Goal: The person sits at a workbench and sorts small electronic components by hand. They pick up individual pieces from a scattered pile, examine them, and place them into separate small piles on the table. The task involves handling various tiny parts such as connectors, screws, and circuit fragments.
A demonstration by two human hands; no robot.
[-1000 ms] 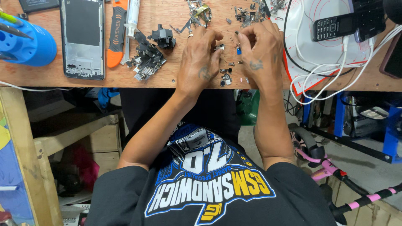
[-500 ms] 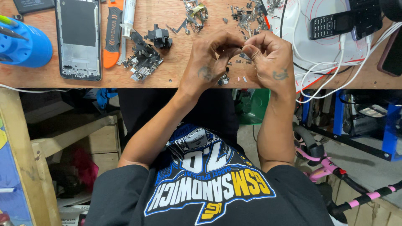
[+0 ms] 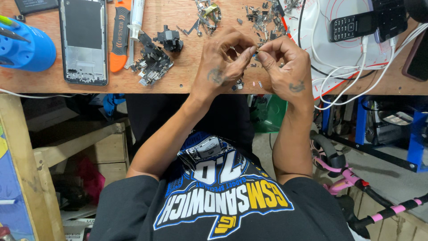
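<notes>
Across the top, a wooden workbench (image 3: 178, 85). At its right end, a white work mat (image 3: 339, 53) crossed by white cables (image 3: 356, 71), with a small black keypad phone (image 3: 352, 27) lying on it. At the left end, a blue round tool holder (image 3: 26, 49), and just beside it a bare phone frame (image 3: 84, 42) lying flat. Next to the frame, an orange-handled prying tool (image 3: 118, 42) and a white syringe (image 3: 135, 20), side by side. Further right, a heap of black phone parts (image 3: 154, 60), and beyond it a scatter of small metal scraps (image 3: 258, 15) near the far edge of the bench.

Above the near edge of the bench, left hand (image 3: 220, 67) and right hand (image 3: 287, 71), brought together until the fingertips meet. Both curled, not spread: thumb and forefinger of each pinched tight, the other fingers bent loosely inward. Clamped between the two pinches, a tiny component (image 3: 257, 53), held in the air just over the wood, with a speck of blue on it; too small to tell its kind. Under the left hand, touching nothing, a few loose bits (image 3: 239, 84) on the bench edge.
</notes>
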